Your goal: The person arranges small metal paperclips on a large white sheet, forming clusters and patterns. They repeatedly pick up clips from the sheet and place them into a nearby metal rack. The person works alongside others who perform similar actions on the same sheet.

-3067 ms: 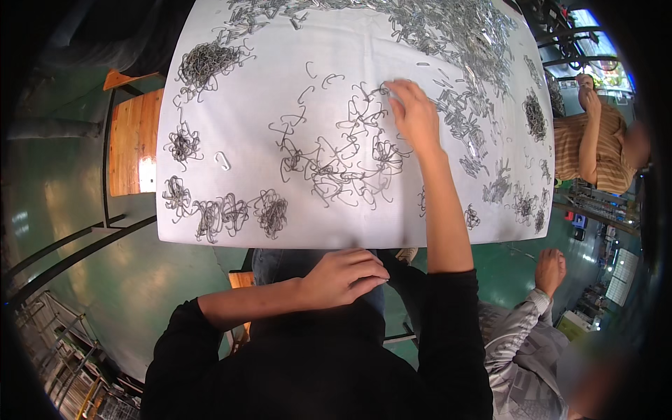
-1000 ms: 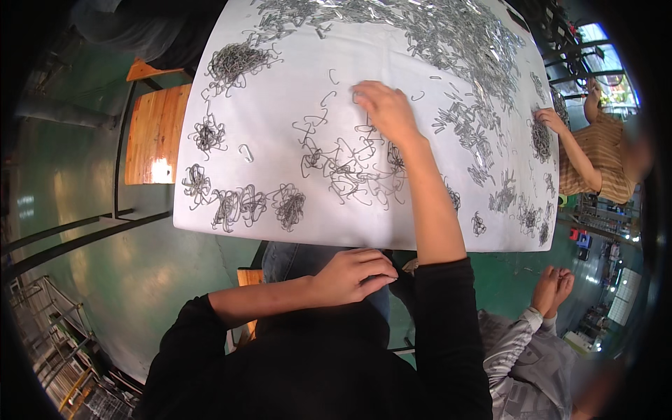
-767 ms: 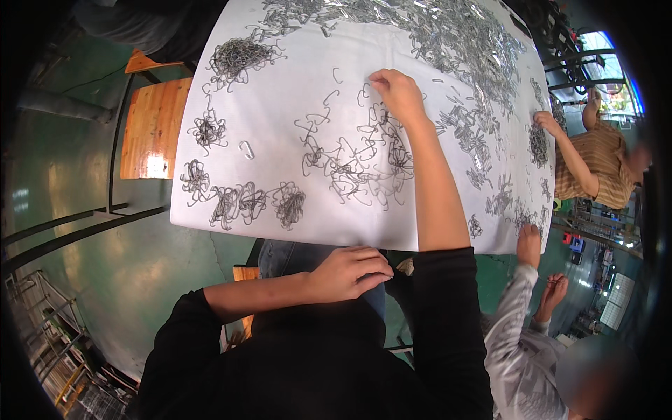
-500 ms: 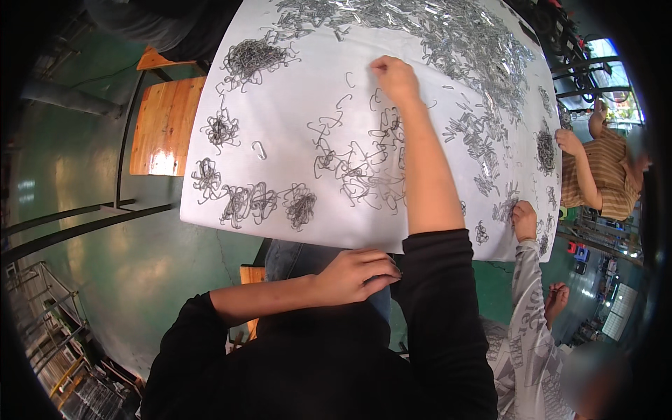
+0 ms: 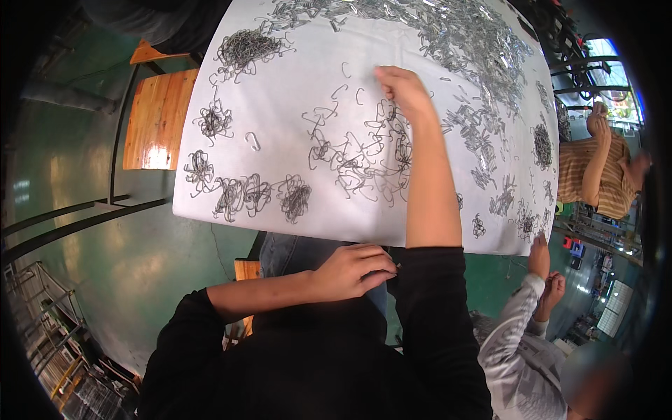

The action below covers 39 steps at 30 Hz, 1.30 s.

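Over the white-covered table, my right hand is closed, fingers curled in. Anything in its fingers is too small or hidden to make out. Just left of it lie a few single bent wire hooks. On the near side, a loose spread of dark wire hooks runs up to my right forearm. My left hand rests at my lap below the table edge, its fingers bent and pressed together. What it may hold cannot be made out.
The white table cover carries a big heap of shiny metal pieces at the far right. Hook bundles line the near left edge. A wooden stool stands left. Co-workers sit on the right, one in grey sleeves.
My right hand has shifted slightly nearer and right, still closed. My left hand stays at my lap. The grey-sleeved co-worker's hand has drawn back from the table; the striped-shirted co-worker's hands have come together.
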Each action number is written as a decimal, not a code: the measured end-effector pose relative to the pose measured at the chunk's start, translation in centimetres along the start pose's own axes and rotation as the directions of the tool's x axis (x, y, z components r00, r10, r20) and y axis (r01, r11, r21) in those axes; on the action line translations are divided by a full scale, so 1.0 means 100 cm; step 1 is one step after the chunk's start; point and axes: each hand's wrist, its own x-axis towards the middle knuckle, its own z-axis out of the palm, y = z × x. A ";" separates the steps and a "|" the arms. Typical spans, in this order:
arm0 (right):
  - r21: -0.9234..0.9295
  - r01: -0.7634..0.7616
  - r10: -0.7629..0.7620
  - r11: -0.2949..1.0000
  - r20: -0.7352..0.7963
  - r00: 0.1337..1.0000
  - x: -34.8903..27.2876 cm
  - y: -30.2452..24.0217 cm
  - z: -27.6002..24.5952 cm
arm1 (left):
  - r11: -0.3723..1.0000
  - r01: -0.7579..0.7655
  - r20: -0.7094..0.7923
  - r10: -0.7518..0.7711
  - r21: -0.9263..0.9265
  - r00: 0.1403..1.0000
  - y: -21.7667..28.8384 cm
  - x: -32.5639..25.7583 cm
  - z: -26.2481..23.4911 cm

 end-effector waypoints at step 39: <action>-0.681 0.278 -0.507 0.677 -0.159 0.847 -0.137 0.041 -0.043 | 0.997 0.033 0.129 -0.025 -0.064 0.991 0.003 0.014 0.020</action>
